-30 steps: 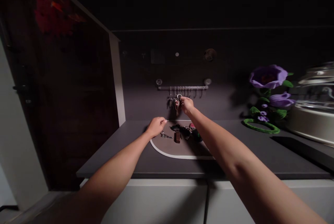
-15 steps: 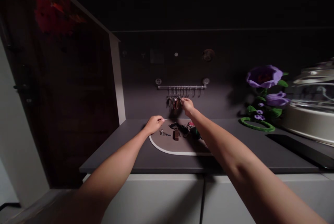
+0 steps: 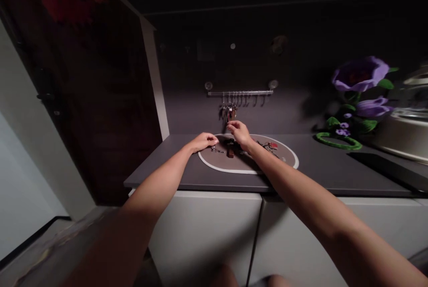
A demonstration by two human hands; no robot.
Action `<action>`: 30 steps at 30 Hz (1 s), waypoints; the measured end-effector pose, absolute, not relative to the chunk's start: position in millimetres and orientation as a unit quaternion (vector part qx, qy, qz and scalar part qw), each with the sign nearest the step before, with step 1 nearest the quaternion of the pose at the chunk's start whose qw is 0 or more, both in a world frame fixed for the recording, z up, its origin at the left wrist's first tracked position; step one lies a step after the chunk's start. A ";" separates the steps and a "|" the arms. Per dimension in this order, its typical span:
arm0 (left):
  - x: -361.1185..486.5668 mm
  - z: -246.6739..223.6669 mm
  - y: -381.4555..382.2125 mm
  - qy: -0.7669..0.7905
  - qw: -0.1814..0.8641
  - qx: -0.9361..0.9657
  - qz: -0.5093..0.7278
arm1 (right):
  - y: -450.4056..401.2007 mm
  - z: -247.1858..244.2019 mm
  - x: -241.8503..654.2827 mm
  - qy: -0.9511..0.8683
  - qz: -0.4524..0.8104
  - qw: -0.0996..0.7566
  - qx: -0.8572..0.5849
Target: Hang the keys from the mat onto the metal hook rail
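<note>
Dropped from the hooks, the right hand (image 3: 240,134) now sits low over the top rim of the oval mat (image 3: 214,167), with both arms lowered and the whole view tipped a little. From where I'm standing, the hands are apart, with a narrow gap between them, and neither is clamped on anything I can make out; whether the right fingers pinch something thin is too dark to tell.

The left hand (image 3: 202,142) rests at the mat's nine o'clock, just beside a small metal key (image 3: 216,149). A brown leather fob (image 3: 230,150) lies almost under the right hand at twelve o'clock, and a red-tagged key bunch (image 3: 269,145) sits towards three o'clock. Above them, hanging keys (image 3: 229,112) cluster at the left end of the hooked key rail (image 3: 240,93).

The attention has shifted from the rail to the mat. The mat's near rim lies close to the front edge of the dark countertop (image 3: 160,162), which leaves more room at three o'clock, out towards the purple artificial flower (image 3: 360,74).
</note>
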State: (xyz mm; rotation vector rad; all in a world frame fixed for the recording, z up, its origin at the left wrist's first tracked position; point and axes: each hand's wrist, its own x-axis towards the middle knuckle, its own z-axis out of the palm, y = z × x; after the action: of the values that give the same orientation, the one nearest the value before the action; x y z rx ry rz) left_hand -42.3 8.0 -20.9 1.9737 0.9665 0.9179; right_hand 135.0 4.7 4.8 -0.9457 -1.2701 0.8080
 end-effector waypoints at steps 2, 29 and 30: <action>-45.5 -21.2 8.7 0.366 0.400 0.765 0.349 | -2.0 -3.1 134.8 -0.618 0.299 0.587 -0.430; -55.1 -20.3 16.4 0.353 0.385 0.786 0.330 | -3.8 -13.9 133.6 -0.825 0.125 0.342 -0.432; -54.3 -19.9 15.5 0.352 0.389 0.782 0.337 | -5.2 -13.1 133.3 -0.822 0.133 0.346 -0.432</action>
State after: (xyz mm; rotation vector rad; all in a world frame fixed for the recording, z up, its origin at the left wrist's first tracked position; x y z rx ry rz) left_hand -54.3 15.5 -19.9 1.9888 0.8939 0.8572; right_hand 133.3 -5.2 -13.1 -1.1214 -2.1342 0.3456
